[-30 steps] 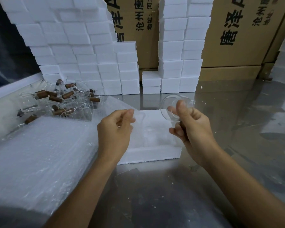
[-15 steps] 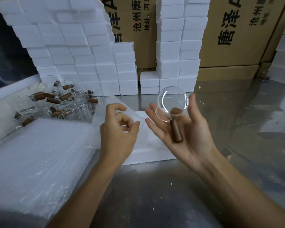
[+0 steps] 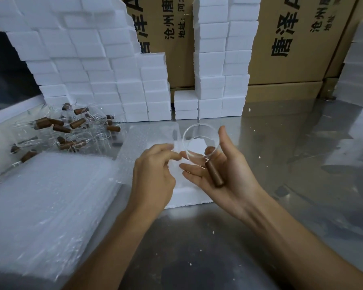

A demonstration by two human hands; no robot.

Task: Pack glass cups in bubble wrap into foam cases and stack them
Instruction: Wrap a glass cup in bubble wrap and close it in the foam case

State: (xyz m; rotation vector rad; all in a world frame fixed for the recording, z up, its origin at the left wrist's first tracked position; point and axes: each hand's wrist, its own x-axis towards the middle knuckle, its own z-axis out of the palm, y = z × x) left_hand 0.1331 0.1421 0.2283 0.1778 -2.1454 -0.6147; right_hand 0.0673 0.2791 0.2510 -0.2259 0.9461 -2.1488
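Note:
A clear glass cup with a brown wooden handle lies across my right hand, which is turned palm up with the fingers stretched out and the thumb raised beside the rim. My left hand pinches a thin piece of bubble wrap between thumb and fingertips, just left of the cup's mouth. Both hands hover over a white foam case lying flat on the metal table.
A thick pile of bubble wrap sheets fills the left front. Behind it lie several loose glass cups with brown handles. Stacked white foam cases and a second column stand at the back before cardboard boxes.
My right hand turned palm up and opened, so the cup now lies on it with the handle showing. My left hand moved right, closer to the cup's mouth.

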